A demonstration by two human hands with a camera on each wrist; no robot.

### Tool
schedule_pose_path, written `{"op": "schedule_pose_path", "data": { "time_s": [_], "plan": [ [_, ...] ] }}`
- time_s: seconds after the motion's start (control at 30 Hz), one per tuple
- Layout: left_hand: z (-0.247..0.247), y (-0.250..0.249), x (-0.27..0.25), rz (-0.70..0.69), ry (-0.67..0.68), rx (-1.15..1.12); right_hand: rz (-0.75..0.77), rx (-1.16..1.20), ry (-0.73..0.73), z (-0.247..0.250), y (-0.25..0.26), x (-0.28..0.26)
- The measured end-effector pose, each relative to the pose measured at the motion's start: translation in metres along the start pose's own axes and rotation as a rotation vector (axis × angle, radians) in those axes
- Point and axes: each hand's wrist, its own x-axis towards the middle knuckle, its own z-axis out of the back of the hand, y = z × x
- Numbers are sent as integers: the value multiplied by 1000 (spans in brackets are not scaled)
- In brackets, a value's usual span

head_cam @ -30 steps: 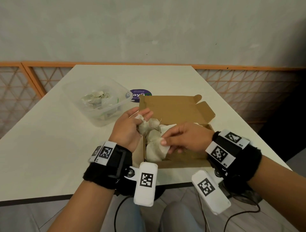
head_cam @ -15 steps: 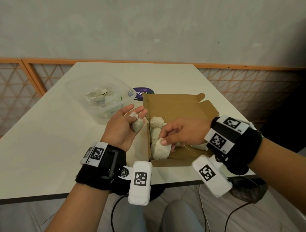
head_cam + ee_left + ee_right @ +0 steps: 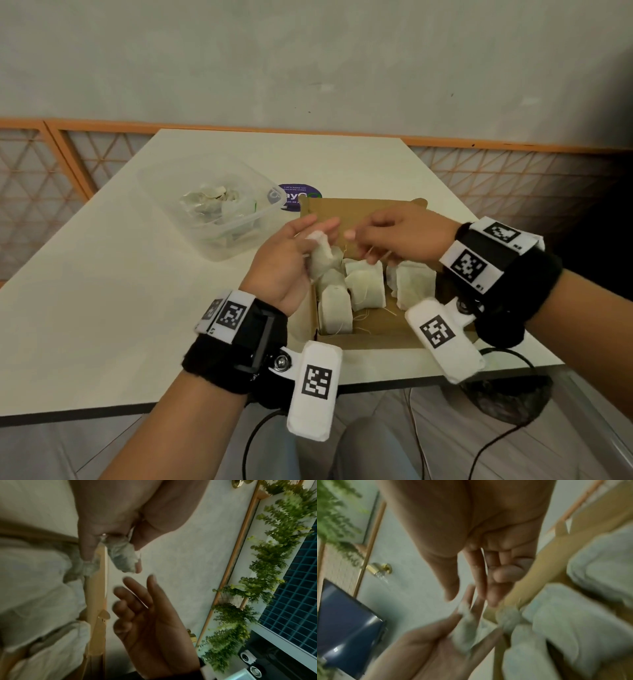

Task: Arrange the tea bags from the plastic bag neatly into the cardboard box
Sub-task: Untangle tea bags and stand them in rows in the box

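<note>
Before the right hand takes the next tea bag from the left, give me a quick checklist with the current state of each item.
1. Left hand holds a tea bag in its fingers: ok.
2. Right hand free to receive: cannot tell; it may be pinching a thin string.
3. Cardboard box open, flaps out of the way: ok.
4. Space left in the box: ok; bare floor shows at the near side.
5. Packed tea bags neatly aligned: not ok; they lean unevenly, strings loose.
6. Clear container has more bags: ok.
</note>
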Motion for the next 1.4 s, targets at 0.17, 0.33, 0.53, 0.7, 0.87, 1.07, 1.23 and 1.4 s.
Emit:
{"op": "schedule_pose_path", "data": {
  "time_s": [0.17, 0.33, 0.53, 0.7, 0.87, 1.07, 1.23, 1.4],
  "plan": [
    [-21, 7, 3, 22, 85, 91, -27, 7, 51, -11, -6, -4],
    [-23, 8, 1, 1, 21, 432, -14, 221, -47, 11, -13, -11],
    [-38, 3, 6, -79, 61, 711, 18, 277, -143, 28, -25, -23],
    [-45, 6, 11, -87, 87, 774, -20, 360, -147, 41, -42, -31],
    [-56, 10, 9, -50, 173, 889, 10, 291, -142, 43, -45, -32],
    [-72, 10, 15, 133, 272, 1088, -82, 349, -319, 56, -61, -33],
    [-87, 23, 41, 350, 248, 1190, -389, 401, -374, 55, -99, -35],
    [-98, 49, 50, 512, 252, 1385, -435, 515, -256, 45, -110, -42]
  ]
}}
